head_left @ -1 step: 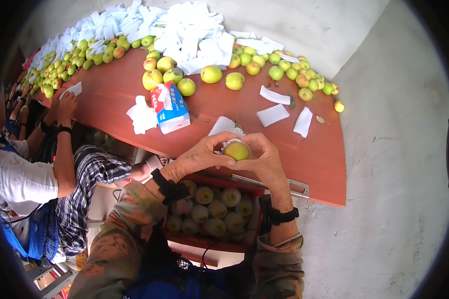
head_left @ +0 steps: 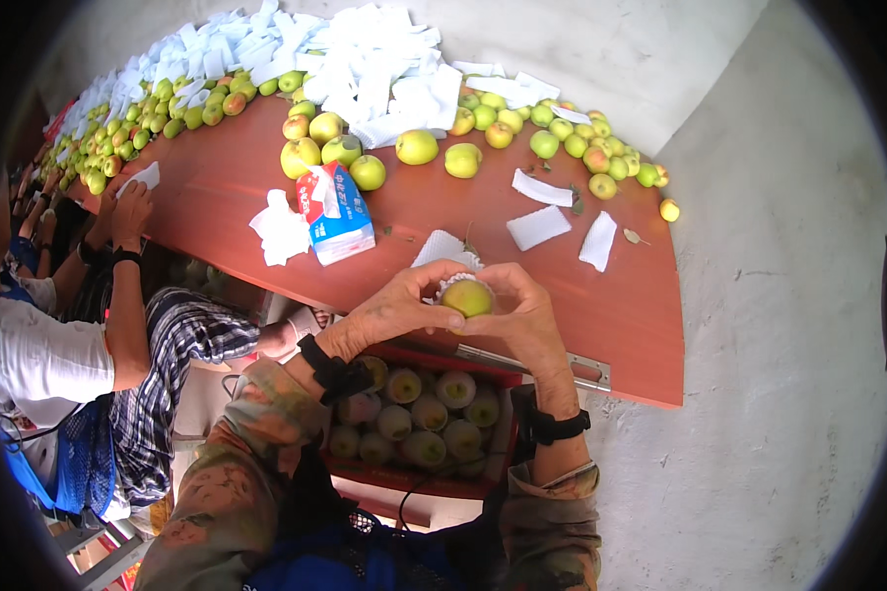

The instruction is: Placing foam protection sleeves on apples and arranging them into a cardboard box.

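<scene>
Between my two hands is a yellow-green apple (head_left: 466,298), with a white foam net sleeve (head_left: 447,283) around its far side. My left hand (head_left: 404,307) grips the apple from the left, thumb along its near side. My right hand (head_left: 524,313) closes on it from the right. Just beyond my fingers a flat white foam net (head_left: 442,248) lies on the reddish-brown table (head_left: 414,212). Below my wrists stands a red box (head_left: 493,473) holding several apples in foam nets (head_left: 429,412).
Loose apples (head_left: 463,160) and a heap of white foam nets (head_left: 375,64) cover the table's far side. A tissue pack (head_left: 340,222) sits left of centre; foam pieces (head_left: 539,228) lie right. A co-worker (head_left: 69,345) sits at left. A grey wall (head_left: 759,345) rises at right.
</scene>
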